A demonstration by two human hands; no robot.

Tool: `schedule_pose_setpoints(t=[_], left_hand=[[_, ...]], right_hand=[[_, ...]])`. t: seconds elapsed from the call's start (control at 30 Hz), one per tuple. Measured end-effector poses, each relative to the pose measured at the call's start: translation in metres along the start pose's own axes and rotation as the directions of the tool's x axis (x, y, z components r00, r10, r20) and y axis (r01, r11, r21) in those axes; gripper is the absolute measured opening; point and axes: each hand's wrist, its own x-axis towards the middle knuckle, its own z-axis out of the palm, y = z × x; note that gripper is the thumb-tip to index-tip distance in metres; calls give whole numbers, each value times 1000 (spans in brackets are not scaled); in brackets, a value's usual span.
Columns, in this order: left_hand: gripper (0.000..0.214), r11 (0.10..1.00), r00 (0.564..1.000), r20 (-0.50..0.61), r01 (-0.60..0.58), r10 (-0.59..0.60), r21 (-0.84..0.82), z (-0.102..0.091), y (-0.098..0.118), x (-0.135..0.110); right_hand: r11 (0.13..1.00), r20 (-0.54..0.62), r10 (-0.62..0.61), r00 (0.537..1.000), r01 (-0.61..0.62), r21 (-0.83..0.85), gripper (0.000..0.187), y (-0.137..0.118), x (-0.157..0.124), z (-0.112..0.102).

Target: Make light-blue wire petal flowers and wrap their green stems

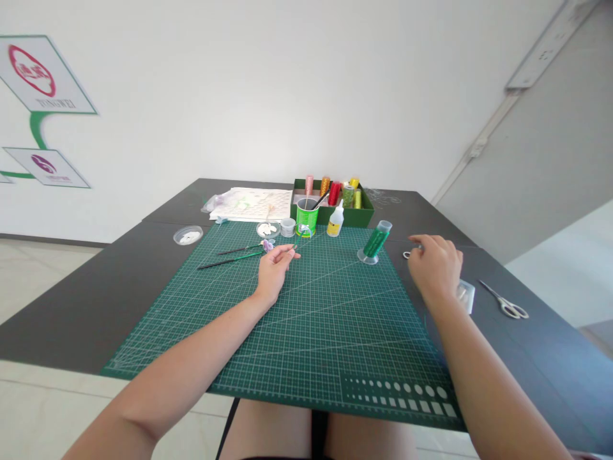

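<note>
My left hand (275,268) rests on the green cutting mat (316,319), thumb and fingers pinched on the end of a thin green stem (230,259) that lies to its left. A small purple flower piece (267,245) sits just beyond the fingers. My right hand (435,265) lies palm down on the dark table (86,300) right of the mat. Its fingers are curled over a small metal tool (407,254), whose end sticks out to the left. A clear packet (466,295) lies partly hidden under the right wrist.
A green spool on a clear stand (374,243) tilts near the right hand. Behind are a green cup with tools (307,217), a glue bottle (335,222), small dishes (268,229), a green box of thread spools (357,214), papers (253,204), a round lid (188,236) and scissors (505,301).
</note>
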Motion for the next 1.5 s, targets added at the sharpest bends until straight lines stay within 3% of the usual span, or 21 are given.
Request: schedule_pose_setpoints(t=[0.1,0.2,0.27,0.33,0.47,0.57,0.63,0.7,0.73,0.8,0.87,1.0,1.13,1.27,1.43,1.5], left_hand=[[32,1000,999,46,15,-15,4,1,1,-2],[31,998,978,202,47,-52,29,6,1,-11],[31,997,946,316,60,-72,47,11,3,-20],[31,996,918,387,71,-87,56,16,5,-28],[33,995,900,425,82,-98,56,21,11,-39],[33,996,904,418,76,-91,53,22,13,-41],[33,996,911,404,68,-85,55,21,14,-40],[33,997,918,389,62,-79,55,20,12,-38],[32,997,921,382,61,-78,55,20,12,-37],[32,996,925,371,63,-82,63,19,9,-35],[31,995,929,359,61,-87,85,18,7,-32],[33,987,932,350,39,-92,156,16,2,-29],[35,965,924,361,27,-123,260,15,-1,-30],[14,938,926,362,-24,-111,346,15,-1,-32],[5,900,904,419,-116,-80,421,15,2,-35],[7,858,880,470,-189,-68,478,14,3,-37]], right_hand=[[982,-31,-113,993,116,149,38,-15,-4,0],[905,35,-248,968,218,366,38,-36,-16,3],[819,116,-341,933,234,525,40,-53,-28,5],[718,223,-448,866,199,667,45,-70,-42,6],[528,420,-567,708,-79,845,56,-96,-66,6],[348,494,-566,660,-352,869,48,-106,-76,6],[280,564,-556,610,-501,819,40,-109,-78,5],[339,639,-511,574,-549,764,39,-109,-78,2],[408,654,-482,583,-512,756,38,-109,-77,0],[561,619,-460,636,-332,758,33,-108,-75,-4],[659,544,-483,686,-125,742,28,-107,-73,-9],[716,452,-513,730,72,695,32,-101,-69,-12],[701,433,-600,672,181,690,32,-93,-64,-12],[656,444,-645,622,153,739,29,-89,-59,-17],[564,532,-613,584,-148,812,32,-87,-53,-29],[523,543,-587,600,-230,821,35,-85,-51,-32]])
